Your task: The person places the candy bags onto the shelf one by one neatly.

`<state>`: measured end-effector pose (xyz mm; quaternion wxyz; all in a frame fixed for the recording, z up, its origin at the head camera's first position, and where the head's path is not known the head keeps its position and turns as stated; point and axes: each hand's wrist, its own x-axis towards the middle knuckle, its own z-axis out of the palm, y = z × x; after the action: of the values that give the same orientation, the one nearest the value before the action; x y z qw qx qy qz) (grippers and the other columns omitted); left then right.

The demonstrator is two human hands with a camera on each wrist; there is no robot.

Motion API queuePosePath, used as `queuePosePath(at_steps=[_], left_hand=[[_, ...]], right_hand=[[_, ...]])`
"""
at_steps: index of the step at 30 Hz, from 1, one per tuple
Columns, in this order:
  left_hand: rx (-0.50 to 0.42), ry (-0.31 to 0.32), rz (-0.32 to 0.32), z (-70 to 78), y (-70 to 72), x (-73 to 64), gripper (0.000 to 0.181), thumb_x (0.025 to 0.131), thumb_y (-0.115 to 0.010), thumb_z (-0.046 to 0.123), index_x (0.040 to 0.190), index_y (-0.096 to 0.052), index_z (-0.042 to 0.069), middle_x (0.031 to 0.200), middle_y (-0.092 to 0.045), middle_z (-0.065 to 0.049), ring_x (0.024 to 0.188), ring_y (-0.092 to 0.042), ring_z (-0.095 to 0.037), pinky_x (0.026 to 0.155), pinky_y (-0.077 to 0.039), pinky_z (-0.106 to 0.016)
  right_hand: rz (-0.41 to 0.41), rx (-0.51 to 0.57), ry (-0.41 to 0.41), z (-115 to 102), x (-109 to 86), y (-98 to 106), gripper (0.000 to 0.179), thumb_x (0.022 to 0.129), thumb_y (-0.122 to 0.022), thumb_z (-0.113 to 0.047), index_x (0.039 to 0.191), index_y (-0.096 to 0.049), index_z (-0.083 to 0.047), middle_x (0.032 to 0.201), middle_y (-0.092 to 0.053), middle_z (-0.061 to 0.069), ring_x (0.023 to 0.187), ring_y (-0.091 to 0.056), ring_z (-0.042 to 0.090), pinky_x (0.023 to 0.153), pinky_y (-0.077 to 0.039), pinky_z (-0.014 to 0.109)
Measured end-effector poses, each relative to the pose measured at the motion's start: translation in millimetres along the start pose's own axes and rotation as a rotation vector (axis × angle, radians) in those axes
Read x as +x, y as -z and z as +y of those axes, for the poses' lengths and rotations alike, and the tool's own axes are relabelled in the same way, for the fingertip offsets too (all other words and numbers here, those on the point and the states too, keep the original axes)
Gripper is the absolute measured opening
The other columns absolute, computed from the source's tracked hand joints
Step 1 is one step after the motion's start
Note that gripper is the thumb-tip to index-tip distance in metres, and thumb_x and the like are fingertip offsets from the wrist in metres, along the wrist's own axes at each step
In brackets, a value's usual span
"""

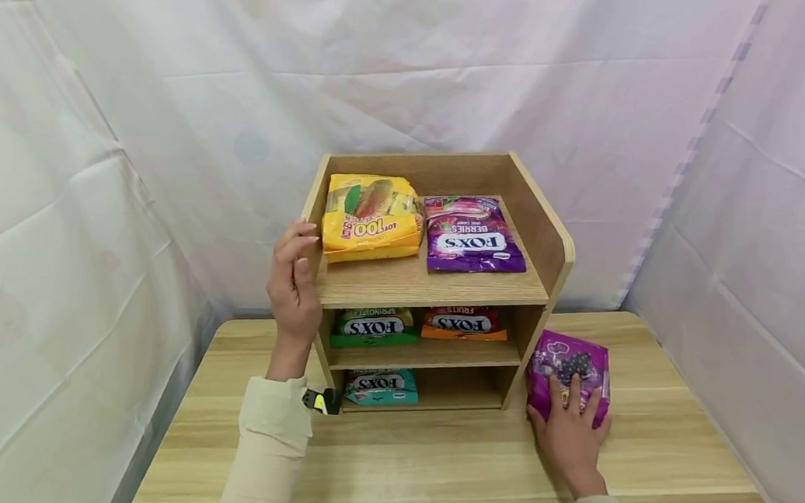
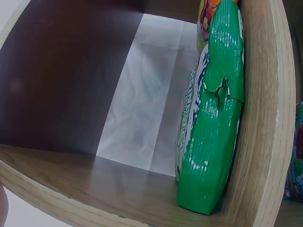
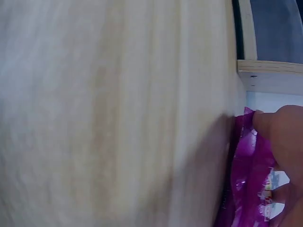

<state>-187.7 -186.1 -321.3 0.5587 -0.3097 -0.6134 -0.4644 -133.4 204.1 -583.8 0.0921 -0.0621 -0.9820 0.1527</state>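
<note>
A small wooden shelf [image 1: 433, 287] stands on the table with candy bags on its levels. My left hand [image 1: 294, 282] rests against the outside of its left side panel, fingers fairly straight and holding no bag. Right of the shelf, a purple candy bag [image 1: 567, 361] with dark berries printed on it lies on the table. My right hand [image 1: 571, 431] grips its near end, fingers over the top and thumb at the left edge. In the right wrist view the thumb presses the bag's crinkled edge [image 3: 244, 165].
The top level holds a yellow candy bag [image 1: 372, 218] and a purple Fox's bag [image 1: 471, 235]. Green [image 1: 373, 327] and orange-red [image 1: 464, 323] Fox's bags lie on the middle level, a teal one [image 1: 382, 387] at the bottom left. White cloth walls surround the table [image 1: 418, 469].
</note>
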Motion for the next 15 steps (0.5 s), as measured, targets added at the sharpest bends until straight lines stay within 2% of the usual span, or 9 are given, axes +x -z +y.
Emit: queuePosePath(at_steps=[4, 15], left_hand=[[0.003, 0.002, -0.003, -0.1, 0.7, -0.1, 0.041, 0.104, -0.039, 0.022, 0.101, -0.052, -0.017, 0.108, -0.053, -0.037, 0.115, -0.045, -0.053, 0.106, -0.032, -0.054], [0.006, 0.001, -0.007, -4.1, 1.3, -1.7, 0.041, 0.104, -0.04, 0.025, 0.104, -0.054, -0.014, 0.111, -0.055, -0.032, 0.119, -0.047, -0.044, 0.106, -0.032, -0.054]], right_hand=[[-0.028, 0.001, -0.01, -2, -2.4, 4, 0.072, 0.09, -0.062, -0.043, 0.147, -0.034, -0.011, 0.152, -0.015, 0.028, 0.135, 0.002, 0.058, 0.099, 0.002, 0.077], [-0.039, -0.013, -0.013, -8, -17.6, 9, 0.07, 0.089, -0.063, -0.041, 0.147, -0.036, -0.012, 0.152, -0.015, 0.029, 0.134, -0.002, 0.059, 0.099, -0.002, 0.077]])
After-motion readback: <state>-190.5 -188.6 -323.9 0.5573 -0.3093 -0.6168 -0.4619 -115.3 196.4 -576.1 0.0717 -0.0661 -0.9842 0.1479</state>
